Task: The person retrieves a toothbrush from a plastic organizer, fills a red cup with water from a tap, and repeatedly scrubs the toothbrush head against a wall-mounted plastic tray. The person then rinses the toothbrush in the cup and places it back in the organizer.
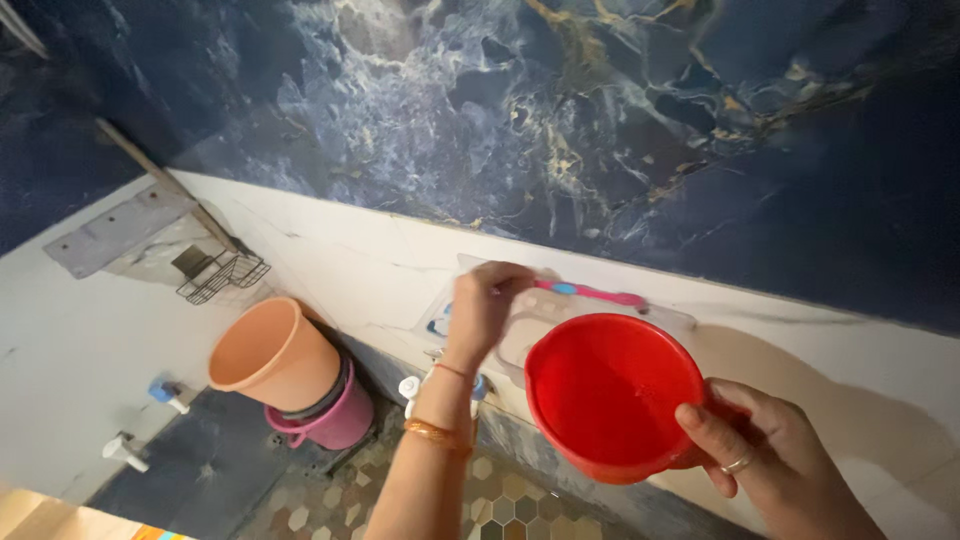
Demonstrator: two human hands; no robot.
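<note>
So, right hand (765, 450): clamped on red mug (612, 392), held up, tipped toward wall.
Left hand (485, 300): fingers pinched on pink toothbrush (590, 293) at clear wall shelf (660, 318).
Risk: mug may spill; toothbrush may slip onto hexagon-tile floor (330, 505).

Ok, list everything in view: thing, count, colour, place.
mug: one, red, held at lower right.
toothbrush: one, pink with blue, on the clear shelf.
shelf: one, clear plastic, on the white wall band.
bucket: one, peach, tilted, stacked in another.
lower bucket: one, pink, on the floor by the wall.
wire rack: one, dark, in the corner.
taps: two, white and blue, on the left wall.
wall tiles: blue marble pattern, above.
floor: hexagon mosaic tiles.
left hand: at the shelf, bangles on the wrist.
right hand: grips the mug, wears a ring.
</note>
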